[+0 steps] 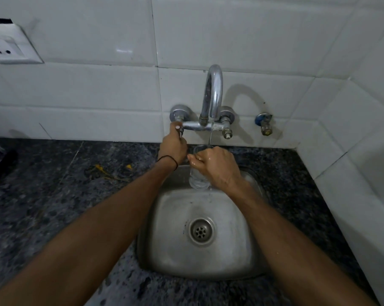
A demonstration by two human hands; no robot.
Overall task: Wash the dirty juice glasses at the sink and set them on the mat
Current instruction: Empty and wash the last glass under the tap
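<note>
Glass (pixel 198 180), clear and wet, is held upright above the back of the sink (pixel 175 217), and a thin stream of water (pixel 210 135) from the tap (pixel 213 91) falls into it. The right hand (pixel 215 166) wraps its wet fingers around it, while the left hand (pixel 173 149) grips the left tap handle (pixel 178 130).

Worktop (pixel 54 195) dark grey with black speckles and yellow streaks; wall tiles (pixel 252 40) glossy white; sink (pixel 230 250) dull steel; tap (pixel 213 93) chrome; valve (pixel 260 118) blue; glass (pixel 198 180) clear; wristband (pixel 170 159) black.
</note>
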